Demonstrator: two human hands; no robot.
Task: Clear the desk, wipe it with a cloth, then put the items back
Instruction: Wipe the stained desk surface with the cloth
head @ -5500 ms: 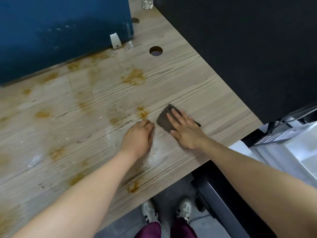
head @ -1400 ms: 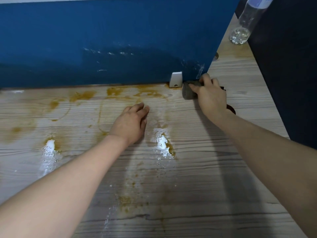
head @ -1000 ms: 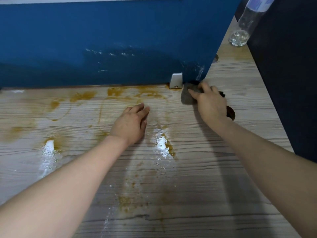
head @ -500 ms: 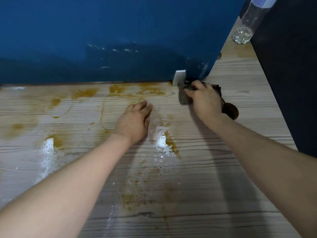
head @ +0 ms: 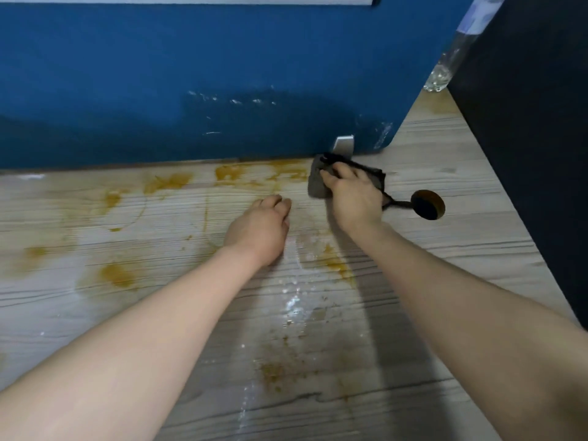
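Observation:
A dark grey cloth lies on the wooden desk at the foot of the blue partition, beside a small metal bracket. My right hand presses on the cloth with its fingers curled over it. My left hand rests palm down on the desk, a little left of the cloth, with nothing in it. Orange-brown stains and white residue mark the desktop.
The blue partition stands along the back of the desk. A round cable hole is just right of the cloth. A clear plastic bottle stands at the far right corner. A dark panel borders the right edge.
My right hand has slid the cloth leftward along the foot of the partition, past the bracket. My left hand has stayed planted on the desk.

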